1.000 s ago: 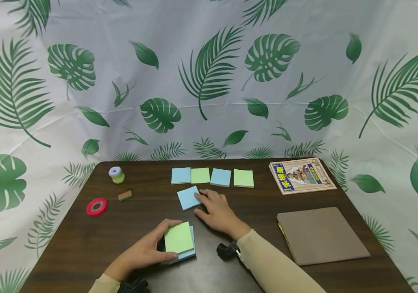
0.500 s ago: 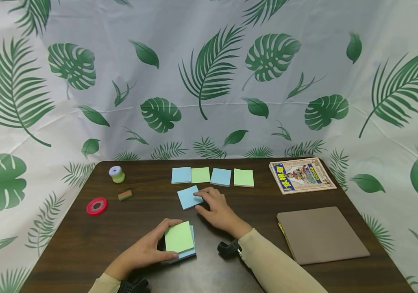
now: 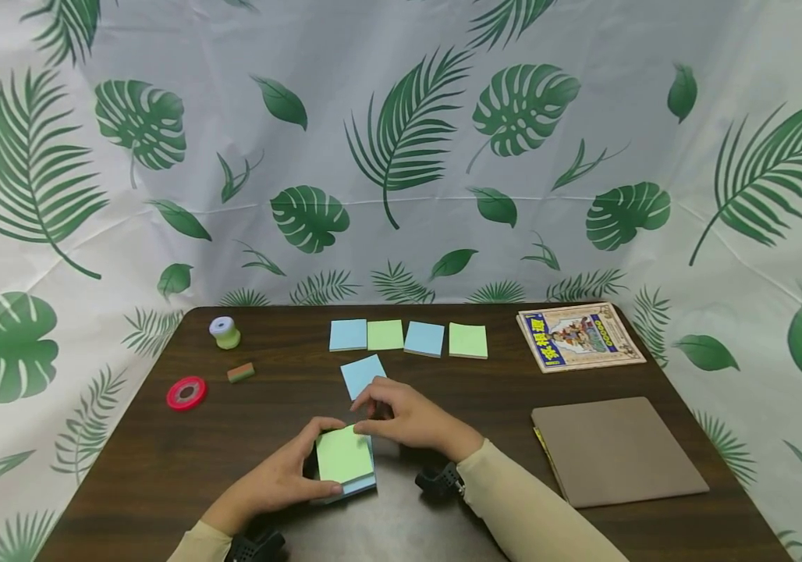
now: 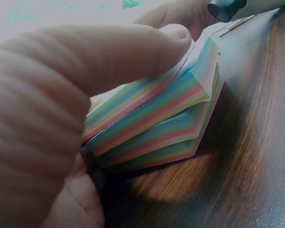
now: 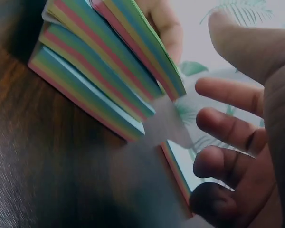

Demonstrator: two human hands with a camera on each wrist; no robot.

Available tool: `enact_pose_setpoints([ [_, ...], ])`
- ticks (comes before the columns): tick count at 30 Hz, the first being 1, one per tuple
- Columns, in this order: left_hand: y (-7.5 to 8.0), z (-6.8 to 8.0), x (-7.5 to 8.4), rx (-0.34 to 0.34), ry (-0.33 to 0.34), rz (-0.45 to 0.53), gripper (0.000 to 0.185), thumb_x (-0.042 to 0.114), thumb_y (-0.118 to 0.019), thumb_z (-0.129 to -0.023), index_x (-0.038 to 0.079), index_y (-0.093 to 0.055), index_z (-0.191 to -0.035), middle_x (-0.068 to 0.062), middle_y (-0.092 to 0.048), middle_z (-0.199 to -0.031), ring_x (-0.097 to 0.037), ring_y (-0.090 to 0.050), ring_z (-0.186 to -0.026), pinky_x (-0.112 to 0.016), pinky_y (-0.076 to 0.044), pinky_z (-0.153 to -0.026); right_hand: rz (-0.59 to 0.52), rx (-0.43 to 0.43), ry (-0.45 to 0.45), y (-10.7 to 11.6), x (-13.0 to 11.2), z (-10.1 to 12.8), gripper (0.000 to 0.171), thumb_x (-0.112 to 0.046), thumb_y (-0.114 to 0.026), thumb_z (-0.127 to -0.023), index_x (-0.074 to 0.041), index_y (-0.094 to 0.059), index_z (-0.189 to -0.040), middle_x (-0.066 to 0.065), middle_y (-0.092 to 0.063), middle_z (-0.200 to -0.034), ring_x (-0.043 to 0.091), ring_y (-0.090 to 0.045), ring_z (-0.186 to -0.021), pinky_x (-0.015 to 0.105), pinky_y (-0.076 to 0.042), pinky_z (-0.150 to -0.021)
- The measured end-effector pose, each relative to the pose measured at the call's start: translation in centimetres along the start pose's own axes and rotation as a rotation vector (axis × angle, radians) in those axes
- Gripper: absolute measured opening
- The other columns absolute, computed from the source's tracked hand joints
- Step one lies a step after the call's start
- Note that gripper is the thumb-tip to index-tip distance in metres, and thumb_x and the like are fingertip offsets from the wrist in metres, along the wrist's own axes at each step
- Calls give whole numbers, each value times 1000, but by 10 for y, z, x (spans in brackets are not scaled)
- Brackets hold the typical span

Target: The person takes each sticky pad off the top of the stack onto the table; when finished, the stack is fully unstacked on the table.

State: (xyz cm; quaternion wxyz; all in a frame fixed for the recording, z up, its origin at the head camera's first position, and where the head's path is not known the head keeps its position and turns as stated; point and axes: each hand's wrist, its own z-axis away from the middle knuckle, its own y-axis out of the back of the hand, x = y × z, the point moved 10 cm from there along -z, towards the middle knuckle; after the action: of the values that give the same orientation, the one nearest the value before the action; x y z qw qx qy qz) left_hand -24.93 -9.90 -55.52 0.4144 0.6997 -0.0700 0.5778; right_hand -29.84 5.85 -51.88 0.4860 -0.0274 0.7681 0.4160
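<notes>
1. One dark wood-grain table (image 3: 127, 484) lies under both hands, with a soft sheen on the bare part to the near right of the left hand's grip.
2. A pale sheet (image 3: 232, 125) with green leaf prints hangs behind the table and along both sides, creased in places.
3. Far right of the grip lies a booklet (image 3: 581, 336); bold yellow characters run down a blue band on its cover, too small to read surely. Nearer on that side is a brown folder (image 3: 619, 451), a yellow edge showing beneath it.
4. Left of and beyond the grip are a red ring (image 3: 186, 393), a small orange-and-green block (image 3: 240, 372) and a spool-shaped thing (image 3: 225, 332), pale on top and yellow-green below.
5. The stack of note pads (image 3: 345, 453) sits on the table, inside the grip of the left hand (image 3: 289, 472), whose thumb and fingers clamp its sides.
6. Its top pad is light green, over a blue one slightly askew; the sides show bands of blue, green, pink and yellow.
7. The right hand (image 3: 408, 417) is just beyond and right of the grip, fingers loosely bent, thumb and fingertips apart. Its thumb overlaps the stack's far corner; contact cannot be told.
8. Just past the grip, a blue pad (image 3: 363, 375) lies turned at an angle, partly behind the right hand. Farther beyond, a row of four pads (image 3: 385, 335) alternates blue and green.
</notes>
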Motion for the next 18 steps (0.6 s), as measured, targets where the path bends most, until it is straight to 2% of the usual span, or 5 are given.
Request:
enact_pose_setpoints([
  [4, 0, -1, -2, 1, 32, -33, 80, 47, -86, -94, 32, -40, -156, 0, -59, -141, -14, -58, -119, -28, -47, -99, -16, -52, -5, -9, -4, 0, 44, -38, -83, -98, -20, -69, -135, 3, -60, -116, 7, -46, -73, 19, -44, -71],
  [7, 1, -2, -3, 8, 49, -39, 79, 50, -86, -93, 34, -40, -156, 0, -58, -141, -15, -57, -118, -29, -47, -98, -61, -80, -12, -16, -1, 0, 51, -32, -88, -93, -24, -66, -138, 1, -57, -115, 6, -43, -73, 19, -41, -71],
  [13, 0, -2, -3, 9, 45, -6, 79, 45, -87, -94, 29, -40, -156, -4, -58, -139, -15, -58, -113, -29, -48, -95, -125, -143, 24, -28, 2, 3, 69, -29, -96, -84, -30, -60, -143, -3, -51, -114, 11, -41, -82, 18, -38, -74],
  [18, 1, -2, -4, 4, 60, -13, 83, 46, -88, -93, 29, -39, -157, -4, -57, -143, -17, -57, -118, -30, -47, -98, -127, -146, 30, -29, 7, 2, 70, -30, -97, -84, -30, -60, -143, -5, -52, -115, 13, -43, -82, 18, -39, -74],
])
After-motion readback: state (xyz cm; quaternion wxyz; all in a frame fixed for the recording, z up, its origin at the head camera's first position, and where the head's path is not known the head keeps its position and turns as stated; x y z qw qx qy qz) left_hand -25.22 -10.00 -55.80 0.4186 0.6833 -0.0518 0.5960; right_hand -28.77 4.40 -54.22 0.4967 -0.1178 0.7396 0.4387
